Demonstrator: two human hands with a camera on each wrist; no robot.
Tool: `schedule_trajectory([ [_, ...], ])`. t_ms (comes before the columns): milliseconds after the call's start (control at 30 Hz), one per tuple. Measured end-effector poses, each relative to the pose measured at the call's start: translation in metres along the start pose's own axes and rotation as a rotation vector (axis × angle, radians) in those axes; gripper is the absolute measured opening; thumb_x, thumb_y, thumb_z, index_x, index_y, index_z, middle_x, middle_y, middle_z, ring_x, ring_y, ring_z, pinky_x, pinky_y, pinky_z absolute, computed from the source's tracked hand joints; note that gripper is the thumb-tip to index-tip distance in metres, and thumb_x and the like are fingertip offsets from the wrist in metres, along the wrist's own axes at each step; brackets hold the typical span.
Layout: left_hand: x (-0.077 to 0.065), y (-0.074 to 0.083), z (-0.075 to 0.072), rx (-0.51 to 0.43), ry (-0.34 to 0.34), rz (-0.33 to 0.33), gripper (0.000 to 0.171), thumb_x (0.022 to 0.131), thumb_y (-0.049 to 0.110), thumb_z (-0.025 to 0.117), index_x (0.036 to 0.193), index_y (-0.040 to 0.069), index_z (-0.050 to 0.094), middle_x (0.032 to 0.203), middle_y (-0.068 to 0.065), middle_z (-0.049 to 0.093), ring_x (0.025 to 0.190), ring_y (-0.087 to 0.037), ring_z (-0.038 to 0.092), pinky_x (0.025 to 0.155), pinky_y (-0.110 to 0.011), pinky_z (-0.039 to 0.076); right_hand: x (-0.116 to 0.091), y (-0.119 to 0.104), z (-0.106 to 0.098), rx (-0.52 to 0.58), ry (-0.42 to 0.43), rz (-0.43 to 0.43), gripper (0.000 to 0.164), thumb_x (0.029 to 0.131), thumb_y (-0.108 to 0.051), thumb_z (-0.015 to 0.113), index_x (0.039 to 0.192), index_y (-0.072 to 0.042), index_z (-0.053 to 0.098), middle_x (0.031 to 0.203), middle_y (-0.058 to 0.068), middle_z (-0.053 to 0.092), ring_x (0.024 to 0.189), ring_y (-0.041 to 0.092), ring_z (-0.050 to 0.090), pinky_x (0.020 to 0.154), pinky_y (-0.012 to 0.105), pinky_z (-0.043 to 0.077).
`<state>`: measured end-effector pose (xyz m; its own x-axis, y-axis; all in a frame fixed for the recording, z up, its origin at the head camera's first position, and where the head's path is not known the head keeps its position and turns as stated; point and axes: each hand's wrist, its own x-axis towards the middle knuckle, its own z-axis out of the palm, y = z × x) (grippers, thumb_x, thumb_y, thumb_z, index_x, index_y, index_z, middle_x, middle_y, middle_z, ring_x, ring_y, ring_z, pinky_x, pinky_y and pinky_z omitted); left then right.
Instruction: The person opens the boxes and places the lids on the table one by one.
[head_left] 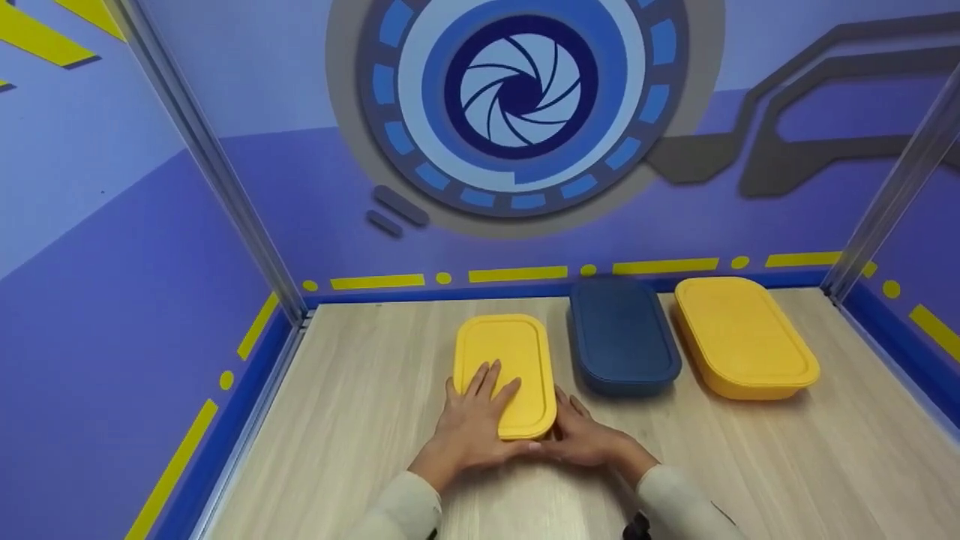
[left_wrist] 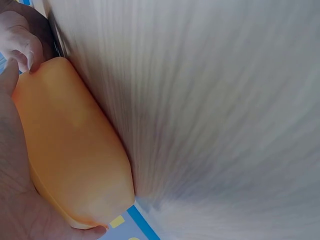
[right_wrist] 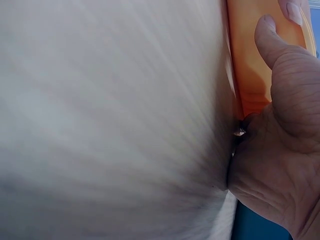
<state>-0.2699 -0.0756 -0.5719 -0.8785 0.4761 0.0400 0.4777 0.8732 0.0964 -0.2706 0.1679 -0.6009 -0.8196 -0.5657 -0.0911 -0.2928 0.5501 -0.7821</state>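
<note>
A yellow food container (head_left: 525,352) with its lid on sits upright on the table, turned with a short end toward me. My left hand (head_left: 472,431) lies over the lid's near left part, several fingers spread nearly straight across it. Its thumb reaches along the near end, and one fingertip is at the left rim. At the near right corner, my right hand (head_left: 585,439) holds the same container, thumb against the near end (right_wrist: 250,55) and fingers bent along the right side. Both thumbs come together there. The orange-yellow side wall (left_wrist: 75,145) fills much of the left wrist view.
To the right stands a dark blue lidded container (head_left: 624,334). Beyond it is a larger yellow lidded container (head_left: 746,337). The wooden table (head_left: 360,420) ends at a printed blue back wall (head_left: 300,202), with side panels at left and right.
</note>
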Motion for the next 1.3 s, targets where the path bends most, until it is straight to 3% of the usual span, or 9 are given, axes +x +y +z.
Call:
schedule_trajectory([
  [700, -0.0001, -0.0014, -0.0005, 0.028, -0.009, 0.02, 0.105, 0.086, 0.099, 0.031, 0.17, 0.035, 0.029, 0.18, -0.011, 0.021, 0.168, -0.033, 0.024, 0.119, -0.081, 0.027, 0.0013, 0.0008, 0.0006, -0.008, 0.002, 0.014, 0.106, 0.098, -0.057, 0.071, 0.174, -0.016, 0.009, 0.181, 0.018, -0.004, 0.169, 0.039, -0.008, 0.129, 0.072, -0.006],
  [1300, -0.0018, -0.0006, -0.0056, -0.073, 0.018, 0.022, 0.102, 0.088, 0.096, 0.035, 0.169, 0.034, 0.033, 0.179, -0.011, 0.025, 0.167, -0.035, 0.025, 0.12, -0.082, 0.024, -0.0001, -0.0008, -0.0019, 0.017, -0.01, 0.018, 0.109, 0.098, -0.055, 0.073, 0.174, -0.016, 0.005, 0.181, 0.017, -0.008, 0.169, 0.039, -0.007, 0.129, 0.071, -0.009],
])
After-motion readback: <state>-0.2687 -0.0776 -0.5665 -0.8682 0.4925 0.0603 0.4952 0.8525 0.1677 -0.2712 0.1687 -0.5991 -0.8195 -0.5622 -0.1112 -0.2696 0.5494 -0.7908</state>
